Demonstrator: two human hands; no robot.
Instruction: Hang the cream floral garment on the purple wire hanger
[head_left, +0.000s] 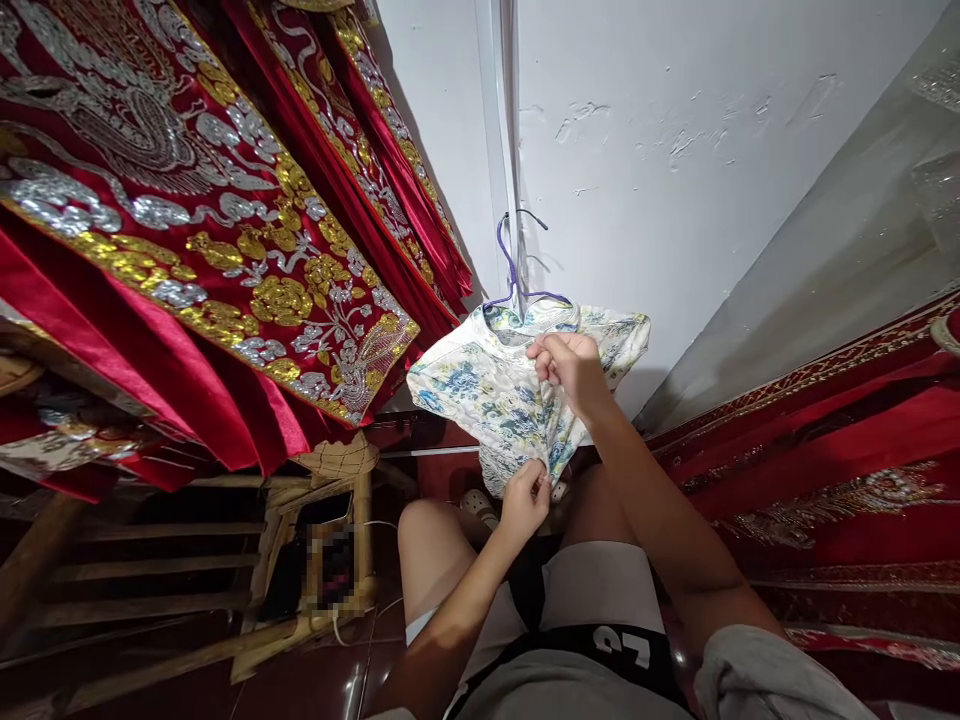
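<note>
A white shirt with blue and yellow flowers (pixel 480 395) hangs in front of me on a purple wire hanger (pixel 513 270). The hanger's hook loops at a pale vertical strip (pixel 504 130) on the wall. Near the neckline, my right hand (pixel 568 370) pinches the shirt's front with its fingers closed. Lower down, my left hand (pixel 525 498) grips the same shirt near its hem, thumb and fingers together. The cloth between the two hands is drawn into a line. Part of the right shoulder of the shirt lies behind my right hand.
Red cloths with gold and silver sequins (pixel 300 260) hang at the left. More red embroidered fabric (pixel 847 500) covers the right side. A bamboo chair (pixel 262 540) stands lower left, with a blurred-out device and a cable (pixel 337 625). Behind the shirt is a white wall (pixel 637 150).
</note>
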